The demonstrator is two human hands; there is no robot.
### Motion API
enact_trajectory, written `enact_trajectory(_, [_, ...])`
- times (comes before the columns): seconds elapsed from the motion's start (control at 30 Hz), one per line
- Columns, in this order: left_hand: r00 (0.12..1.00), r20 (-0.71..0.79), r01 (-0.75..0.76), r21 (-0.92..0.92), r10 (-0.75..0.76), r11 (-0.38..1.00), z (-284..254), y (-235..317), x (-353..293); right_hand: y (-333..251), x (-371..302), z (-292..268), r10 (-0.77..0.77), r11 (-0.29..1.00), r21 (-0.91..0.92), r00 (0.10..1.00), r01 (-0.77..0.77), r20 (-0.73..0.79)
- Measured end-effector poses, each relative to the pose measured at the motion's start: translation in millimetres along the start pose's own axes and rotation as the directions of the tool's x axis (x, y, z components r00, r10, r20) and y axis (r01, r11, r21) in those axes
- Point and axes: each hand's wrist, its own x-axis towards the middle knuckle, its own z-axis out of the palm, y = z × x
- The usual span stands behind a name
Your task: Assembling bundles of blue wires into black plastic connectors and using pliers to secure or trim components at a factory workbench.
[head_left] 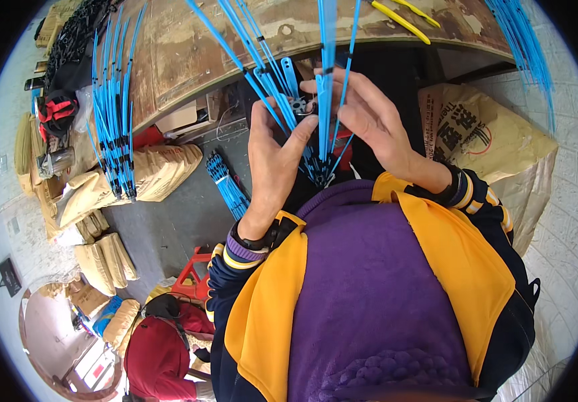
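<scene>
Purple and yellow cloth of the person's jacket filled the near foreground, both forearms rising out of its striped cuffs. Just beyond, the left hand was closed around a fan of thin blue plastic rods, thumb pressed against the strips where they gathered into a small black hub at the bottom. The right hand met it from the other side, its fingers curled and pinching the same bundle near a small blue perforated piece; the two hands nearly touched. The rods spread upward and outward from the hub toward the far edge.

Beyond the hands lay a worn wooden tabletop, with another finished bunch of blue rods hanging off its left side and yellow rods resting at its far right. Tan sacks lay on the floor to the left, a printed sack to the right.
</scene>
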Motion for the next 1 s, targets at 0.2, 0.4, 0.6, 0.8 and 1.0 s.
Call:
enact_trajectory(0.2, [1.000,0.002,0.000,0.112,-0.001,0.994,-2.7,-2.1,2.3,8.6,4.9,-4.3,-0.044,0.997,-0.055,0.998,0.047,0.054])
enact_trajectory(0.4, [1.000,0.015,0.026,0.061,-0.027,0.998,-5.3,1.9,-2.8,8.6,4.8,-4.4,-0.054,0.995,-0.077,0.996,0.059,0.070])
enact_trajectory(0.6, [0.986,0.139,0.118,-0.152,-0.097,0.981,-24.1,5.9,-15.0,20.5,8.1,-11.8,0.089,0.950,0.299,0.996,-0.086,0.004])
enact_trajectory(0.8, [0.977,0.205,0.115,-0.245,-0.064,0.963,-35.1,4.5,-27.7,51.9,-4.7,-25.0,0.362,0.922,0.043,0.897,-0.384,0.255])
enact_trajectory(1.0, [0.977,0.149,-0.147,-0.041,0.152,0.988,-36.2,-22.9,-29.5,48.7,-16.0,-17.2,0.346,0.938,-0.116,0.907,-0.327,0.240])
